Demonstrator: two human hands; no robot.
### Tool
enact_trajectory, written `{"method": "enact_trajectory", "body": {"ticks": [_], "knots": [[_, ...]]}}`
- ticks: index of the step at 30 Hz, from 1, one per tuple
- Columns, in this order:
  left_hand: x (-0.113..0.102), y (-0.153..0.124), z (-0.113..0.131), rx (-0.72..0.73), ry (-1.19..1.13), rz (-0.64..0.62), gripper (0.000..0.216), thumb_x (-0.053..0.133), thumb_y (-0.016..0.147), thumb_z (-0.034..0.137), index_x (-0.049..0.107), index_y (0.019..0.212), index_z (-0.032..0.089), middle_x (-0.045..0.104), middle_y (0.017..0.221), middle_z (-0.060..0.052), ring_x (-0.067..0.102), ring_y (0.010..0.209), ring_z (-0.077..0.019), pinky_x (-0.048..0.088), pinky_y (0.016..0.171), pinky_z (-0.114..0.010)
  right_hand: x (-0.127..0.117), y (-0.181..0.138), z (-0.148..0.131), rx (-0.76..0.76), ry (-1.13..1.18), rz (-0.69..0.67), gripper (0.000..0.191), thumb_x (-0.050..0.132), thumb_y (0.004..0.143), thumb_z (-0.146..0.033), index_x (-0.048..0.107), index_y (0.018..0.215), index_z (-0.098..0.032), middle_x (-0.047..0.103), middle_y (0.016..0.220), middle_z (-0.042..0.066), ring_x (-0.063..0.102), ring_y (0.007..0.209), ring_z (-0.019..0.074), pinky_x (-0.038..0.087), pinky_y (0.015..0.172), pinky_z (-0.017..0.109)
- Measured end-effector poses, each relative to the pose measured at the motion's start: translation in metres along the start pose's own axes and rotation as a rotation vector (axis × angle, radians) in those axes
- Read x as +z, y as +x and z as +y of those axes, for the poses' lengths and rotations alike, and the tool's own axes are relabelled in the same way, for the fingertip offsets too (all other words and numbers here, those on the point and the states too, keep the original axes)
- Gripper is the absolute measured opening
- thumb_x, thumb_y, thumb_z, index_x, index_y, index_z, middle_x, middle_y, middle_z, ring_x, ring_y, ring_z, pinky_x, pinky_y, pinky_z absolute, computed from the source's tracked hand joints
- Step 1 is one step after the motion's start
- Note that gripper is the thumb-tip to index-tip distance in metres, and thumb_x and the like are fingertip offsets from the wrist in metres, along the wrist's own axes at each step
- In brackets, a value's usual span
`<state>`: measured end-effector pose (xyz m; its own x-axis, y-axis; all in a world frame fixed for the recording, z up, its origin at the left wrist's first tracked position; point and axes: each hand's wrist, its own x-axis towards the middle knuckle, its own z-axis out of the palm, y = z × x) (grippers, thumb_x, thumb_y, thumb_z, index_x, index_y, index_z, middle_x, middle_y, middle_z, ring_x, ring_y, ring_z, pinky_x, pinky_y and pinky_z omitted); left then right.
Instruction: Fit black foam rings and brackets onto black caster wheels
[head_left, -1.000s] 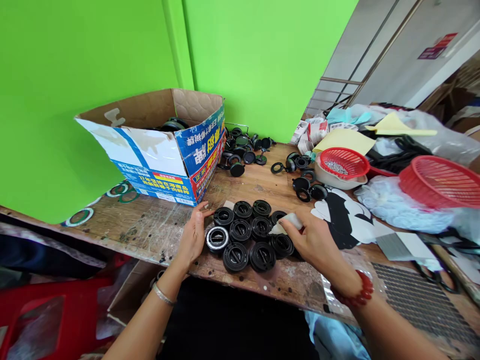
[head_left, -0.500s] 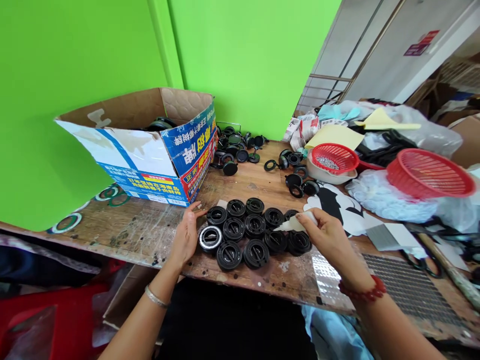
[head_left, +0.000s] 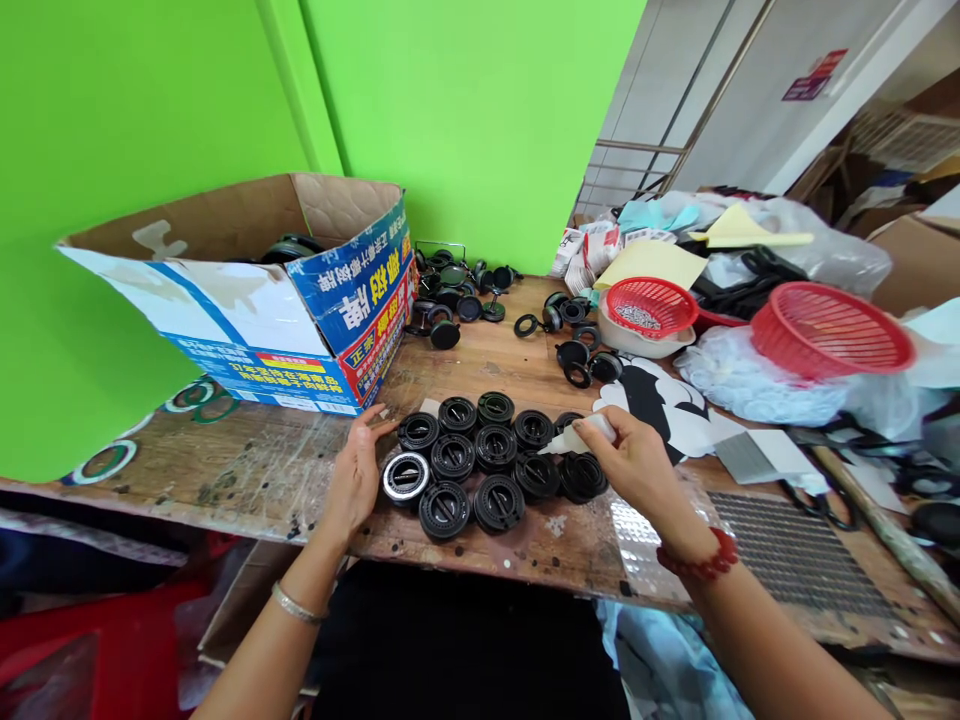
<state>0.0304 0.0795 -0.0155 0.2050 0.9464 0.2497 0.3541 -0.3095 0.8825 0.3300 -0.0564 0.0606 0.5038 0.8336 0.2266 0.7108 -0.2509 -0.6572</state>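
Gluing black caps, one of a dozen apparently finished.

Between the hands, black caps (head_left: 480,460) clustered on the counter (head_left: 285,470); left hand (head_left: 352,478) flat beside silver-ringed cap (head_left: 406,476), right hand (head_left: 634,462) gripping white squeeze bottle (head_left: 581,437), nozzle over caps. Beyond, cardboard box (head_left: 247,290), more loose parts (head_left: 457,295) waiting.

Worn wooden workbench (head_left: 487,365), scuffed and paint-stained. At front centre, cluster of black round parts (head_left: 491,455) laid flat, touching. At left, open cardboard box (head_left: 247,290). Behind, more loose black parts (head_left: 457,290). At right, two red baskets (head_left: 829,335), black-and-white cut-outs (head_left: 664,400), plastic bags, metal mesh sheet (head_left: 795,555).
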Motion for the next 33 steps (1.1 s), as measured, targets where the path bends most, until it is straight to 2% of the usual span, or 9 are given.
{"method": "enact_trajectory", "body": {"ticks": [6,11,14,18,26,33], "knots": [[0.000,-0.001,-0.003,0.016,0.014,-0.007,0.072,0.015,0.096,0.068,0.058,0.125,0.018,0.068,0.123,-0.016,0.056,0.129,-0.0293,0.037,0.113,-0.050,-0.015,-0.009,-0.010,-0.087,-0.123,-0.007,0.035,0.052,0.082,-0.051,0.043,0.061,-0.024,0.041,0.051,-0.004,0.038,0.048,0.0126,0.027,0.049,0.027],[0.001,-0.002,-0.002,-0.030,-0.022,-0.014,0.071,0.016,0.098,0.066,0.053,0.132,0.016,0.069,0.122,-0.017,0.057,0.127,-0.0286,0.036,0.113,-0.050,-0.026,-0.017,-0.020,-0.158,-0.133,-0.079,0.035,0.051,0.085,-0.048,0.041,0.062,-0.024,0.042,0.050,-0.004,0.039,0.047,0.0123,0.028,0.049,0.027],[0.001,-0.002,-0.001,-0.024,-0.023,-0.011,0.071,0.017,0.097,0.067,0.054,0.131,0.016,0.068,0.125,-0.017,0.055,0.129,-0.0288,0.036,0.112,-0.050,-0.026,-0.020,-0.025,-0.163,-0.123,-0.143,0.036,0.052,0.086,-0.047,0.039,0.061,-0.024,0.042,0.050,-0.004,0.038,0.047,0.0119,0.027,0.047,0.026],[0.000,-0.001,-0.001,-0.012,-0.020,-0.020,0.074,0.016,0.096,0.069,0.054,0.130,0.016,0.070,0.122,-0.018,0.058,0.126,-0.0302,0.038,0.110,-0.052,-0.017,-0.022,-0.032,-0.158,-0.086,-0.202,0.031,0.052,0.086,-0.043,0.044,0.063,-0.023,0.047,0.054,-0.002,0.042,0.049,0.0126,0.029,0.047,0.025],[-0.001,-0.001,0.003,-0.014,-0.015,-0.034,0.077,0.015,0.094,0.073,0.057,0.125,0.016,0.070,0.121,-0.018,0.061,0.122,-0.0306,0.041,0.106,-0.051,0.006,-0.013,-0.040,-0.194,-0.075,-0.095,0.031,0.053,0.085,-0.042,0.042,0.062,-0.023,0.045,0.053,-0.002,0.041,0.052,0.0135,0.029,0.053,0.027],[0.000,-0.002,0.001,-0.032,-0.034,-0.031,0.074,0.016,0.096,0.069,0.051,0.133,0.016,0.071,0.120,-0.017,0.059,0.124,-0.0299,0.038,0.109,-0.051,0.005,-0.007,-0.026,-0.101,0.000,-0.037,0.035,0.056,0.085,-0.047,0.044,0.062,-0.023,0.042,0.054,-0.003,0.038,0.052,0.0126,0.027,0.050,0.027]]}}
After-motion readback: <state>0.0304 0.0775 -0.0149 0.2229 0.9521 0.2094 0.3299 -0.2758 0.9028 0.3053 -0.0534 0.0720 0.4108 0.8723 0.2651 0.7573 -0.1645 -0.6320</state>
